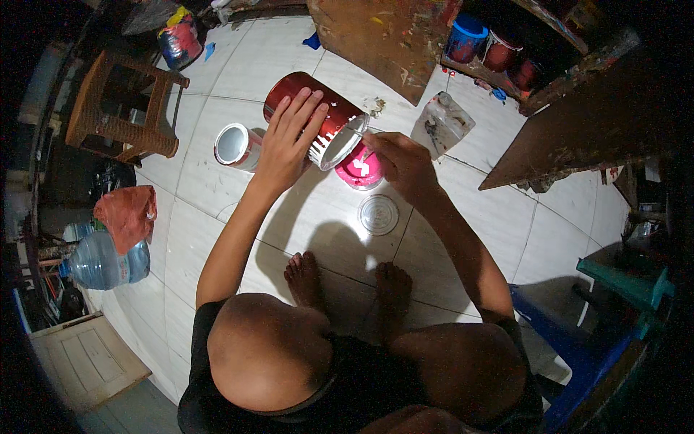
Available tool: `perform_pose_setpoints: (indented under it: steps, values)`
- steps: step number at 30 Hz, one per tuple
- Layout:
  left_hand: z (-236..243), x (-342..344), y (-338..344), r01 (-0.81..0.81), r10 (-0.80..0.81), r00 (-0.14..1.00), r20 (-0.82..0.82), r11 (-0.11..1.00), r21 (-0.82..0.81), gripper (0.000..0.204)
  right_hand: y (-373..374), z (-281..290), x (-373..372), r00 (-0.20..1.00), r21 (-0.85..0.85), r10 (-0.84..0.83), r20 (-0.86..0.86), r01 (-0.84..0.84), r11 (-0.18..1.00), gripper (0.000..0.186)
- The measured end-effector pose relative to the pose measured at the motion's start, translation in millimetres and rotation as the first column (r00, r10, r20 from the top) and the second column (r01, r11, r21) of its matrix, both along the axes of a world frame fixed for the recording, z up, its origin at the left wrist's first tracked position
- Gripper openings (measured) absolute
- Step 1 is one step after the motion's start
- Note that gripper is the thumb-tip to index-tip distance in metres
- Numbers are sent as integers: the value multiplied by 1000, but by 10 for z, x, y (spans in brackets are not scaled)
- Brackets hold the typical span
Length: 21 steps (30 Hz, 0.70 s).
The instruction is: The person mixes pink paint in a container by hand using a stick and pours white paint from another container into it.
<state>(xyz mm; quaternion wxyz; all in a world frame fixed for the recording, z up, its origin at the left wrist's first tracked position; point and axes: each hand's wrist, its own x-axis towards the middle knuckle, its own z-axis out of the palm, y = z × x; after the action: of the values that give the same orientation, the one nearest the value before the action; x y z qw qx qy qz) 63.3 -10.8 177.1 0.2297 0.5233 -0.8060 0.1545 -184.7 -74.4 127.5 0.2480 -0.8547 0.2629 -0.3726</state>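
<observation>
My left hand grips the side of a large red can, held tilted with its white-smeared opening down and to the right, over a pink paint container. At that opening my right hand pinches a thin tool, whose end is hard to make out. A smaller open can with a pale inside stands to the left. A round clear-looking lid lies on the tiles below the pink container, beyond my bare feet.
Around the tiled floor are a wicker stool, a water jug with an orange bag, wooden boards, several paint buckets on a shelf, a stained plastic bag and blue and green plastic furniture.
</observation>
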Motion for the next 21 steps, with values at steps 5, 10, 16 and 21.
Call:
perform_pose_setpoints:
  steps: [5, 10, 16, 21]
  values:
    - [-14, -29, -6, -6, 6, 1000, -5, 1000, -6, 74, 56, -83, 229, 984, 79, -48, 169, 35, 996, 22]
    - [-57, -41, -61, -6, 7, 1000, 18, 999, -41, 71, 36, -54, 273, 930, 785, -227, 288, -94, 612, 29]
    - [-82, 10, -91, -16, 19, 998, 54, 999, -52, 67, -87, -330, 57, 894, 750, -228, 386, -161, 641, 30]
    - [-48, 37, -40, -22, 25, 998, 58, 999, -39, 64, 55, 55, -204, 931, 812, -270, 245, -45, 582, 28]
